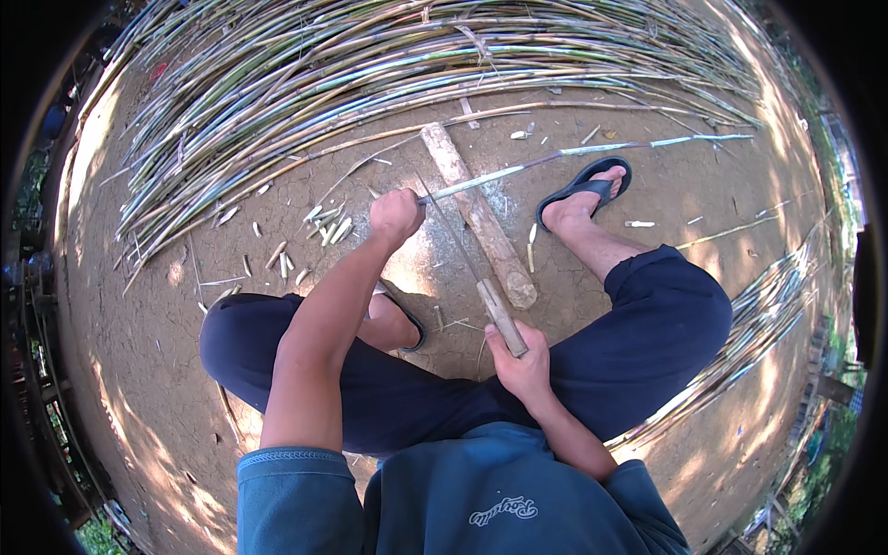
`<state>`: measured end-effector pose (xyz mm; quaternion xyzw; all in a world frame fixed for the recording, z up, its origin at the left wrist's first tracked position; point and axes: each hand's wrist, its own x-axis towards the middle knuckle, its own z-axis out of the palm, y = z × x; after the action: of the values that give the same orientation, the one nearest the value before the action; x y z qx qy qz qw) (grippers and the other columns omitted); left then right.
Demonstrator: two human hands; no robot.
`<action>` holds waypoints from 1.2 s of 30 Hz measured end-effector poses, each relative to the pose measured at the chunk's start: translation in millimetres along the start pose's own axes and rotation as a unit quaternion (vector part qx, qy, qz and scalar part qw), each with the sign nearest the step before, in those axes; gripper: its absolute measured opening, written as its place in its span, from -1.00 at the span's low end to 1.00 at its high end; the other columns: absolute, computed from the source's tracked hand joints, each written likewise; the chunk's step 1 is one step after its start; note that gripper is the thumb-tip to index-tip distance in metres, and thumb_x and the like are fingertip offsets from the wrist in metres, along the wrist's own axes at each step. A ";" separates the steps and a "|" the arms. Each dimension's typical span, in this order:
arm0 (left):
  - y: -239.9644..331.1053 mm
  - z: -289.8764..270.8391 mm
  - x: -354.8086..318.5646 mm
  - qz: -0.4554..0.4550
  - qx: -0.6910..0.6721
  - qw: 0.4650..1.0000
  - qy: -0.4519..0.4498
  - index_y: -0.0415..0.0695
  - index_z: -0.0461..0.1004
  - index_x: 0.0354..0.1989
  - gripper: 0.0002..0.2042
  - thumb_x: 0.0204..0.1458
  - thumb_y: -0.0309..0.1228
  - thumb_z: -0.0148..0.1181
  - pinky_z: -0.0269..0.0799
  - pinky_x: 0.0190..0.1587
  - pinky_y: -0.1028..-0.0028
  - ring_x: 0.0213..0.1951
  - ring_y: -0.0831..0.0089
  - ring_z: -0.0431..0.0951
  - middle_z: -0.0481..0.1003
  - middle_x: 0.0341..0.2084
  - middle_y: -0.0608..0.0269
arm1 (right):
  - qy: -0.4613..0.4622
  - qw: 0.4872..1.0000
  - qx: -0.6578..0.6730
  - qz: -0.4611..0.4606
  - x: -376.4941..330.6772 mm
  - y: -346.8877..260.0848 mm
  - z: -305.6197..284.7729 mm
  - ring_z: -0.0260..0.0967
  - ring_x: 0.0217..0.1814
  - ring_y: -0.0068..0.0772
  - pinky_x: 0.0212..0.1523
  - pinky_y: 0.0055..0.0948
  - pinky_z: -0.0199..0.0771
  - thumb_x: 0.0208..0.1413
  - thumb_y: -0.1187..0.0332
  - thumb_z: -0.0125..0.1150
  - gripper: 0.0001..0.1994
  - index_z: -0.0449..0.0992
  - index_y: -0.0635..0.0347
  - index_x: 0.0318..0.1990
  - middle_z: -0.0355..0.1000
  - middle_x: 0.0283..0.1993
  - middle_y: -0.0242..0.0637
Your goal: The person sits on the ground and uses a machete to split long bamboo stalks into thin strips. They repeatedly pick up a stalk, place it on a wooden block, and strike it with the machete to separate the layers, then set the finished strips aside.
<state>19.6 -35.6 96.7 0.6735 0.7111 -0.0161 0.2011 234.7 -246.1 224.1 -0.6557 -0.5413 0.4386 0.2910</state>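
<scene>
My left hand point(396, 216) is closed around the near end of a long thin bamboo pole point(504, 173). The pole slants away to the right, lying across a wooden log point(476, 217) on the ground. In my right hand point(521, 365) is the wooden handle of a saw point(460, 242), held low between my knees. Its long narrow blade points up and left and crosses the pole close beside my left fist. Whether the teeth touch the bamboo I cannot tell. Pale dust lies around the log.
A large heap of bamboo poles point(398, 83) stretches across the far side. Short cut bamboo pieces point(328, 225) are scattered left of the log. More thin poles point(749, 342) lie beyond my right knee. My sandalled right foot point(583, 196) rests near the pole.
</scene>
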 end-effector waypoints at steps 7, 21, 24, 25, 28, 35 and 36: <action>-27.3 48.3 15.6 -0.026 -0.018 0.999 -0.042 -0.18 0.60 -0.28 -0.72 0.04 -0.25 0.06 0.51 -0.08 0.16 -0.18 0.04 0.61 0.59 -0.26 -0.04 | -0.049 0.989 0.131 0.056 18.3 51.3 26.5 0.26 -0.60 -0.51 -0.53 -0.38 0.22 0.21 0.17 0.07 -0.67 0.42 0.27 -0.46 0.30 -0.65 -0.29; -41.1 85.4 12.5 -0.072 -0.022 0.995 -0.072 -0.18 0.61 -0.32 -0.75 -0.01 -0.33 0.05 0.53 -0.11 0.18 -0.20 0.05 0.62 0.60 -0.31 -0.07 | -0.076 0.968 0.000 0.240 49.2 132.3 78.0 0.34 -0.56 -0.39 -0.46 -0.27 0.32 0.10 0.17 0.07 -0.62 0.46 0.39 -0.51 0.36 -0.65 -0.18; -45.1 84.9 13.1 -0.044 -0.005 0.994 -0.104 -0.19 0.62 -0.27 -0.75 -0.04 -0.37 0.07 0.53 -0.09 0.21 -0.17 0.08 0.63 0.60 -0.26 -0.03 | -0.070 0.977 -0.080 0.185 50.9 86.0 70.5 0.35 -0.62 -0.32 -0.50 -0.24 0.32 0.07 0.13 0.16 -0.57 0.44 0.40 -0.61 0.33 -0.71 -0.15; -44.3 79.4 14.4 -0.034 0.001 0.993 -0.110 -0.21 0.62 -0.28 -0.75 -0.03 -0.39 0.04 0.52 -0.08 0.21 -0.16 0.08 0.62 0.60 -0.25 -0.04 | -0.068 0.976 -0.092 0.184 50.1 80.1 69.6 0.31 -0.64 -0.37 -0.52 -0.25 0.29 0.08 0.10 0.17 -0.54 0.43 0.39 -0.63 0.31 -0.73 -0.18; -39.8 75.4 14.8 -0.059 -0.026 0.991 -0.116 -0.23 0.61 -0.28 -0.74 -0.02 -0.41 0.02 0.51 -0.07 0.22 -0.15 0.07 0.62 0.59 -0.24 -0.06 | -0.066 0.973 -0.129 0.182 41.2 71.8 64.7 0.23 -0.68 -0.43 -0.57 -0.24 0.24 0.11 -0.03 0.19 -0.43 0.39 0.38 -0.68 0.25 -0.77 -0.22; -42.5 92.6 14.2 -0.087 -0.053 0.992 -0.079 -0.26 0.60 -0.29 -0.71 -0.03 -0.38 -0.01 0.52 -0.09 0.22 -0.15 0.06 0.61 0.58 -0.24 -0.11 | -0.060 0.958 -0.168 0.225 37.2 83.1 61.4 0.43 -0.47 0.24 -0.33 0.02 0.36 0.20 -0.21 -0.06 -0.22 0.47 0.52 -0.63 0.36 -0.63 0.24; -37.2 87.6 13.6 -0.083 -0.060 0.991 -0.083 -0.26 0.60 -0.29 -0.71 -0.03 -0.37 -0.01 0.52 -0.10 0.22 -0.15 0.05 0.61 0.58 -0.24 -0.11 | -0.048 0.960 -0.164 0.220 42.6 91.9 66.4 0.44 -0.42 0.30 -0.30 0.05 0.36 0.23 -0.22 -0.12 -0.20 0.47 0.54 -0.61 0.37 -0.60 0.29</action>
<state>6.6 -51.8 2.8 0.5947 0.7453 -0.0460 0.2980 218.6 -233.6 104.7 -0.7757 -0.4611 0.4281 0.0496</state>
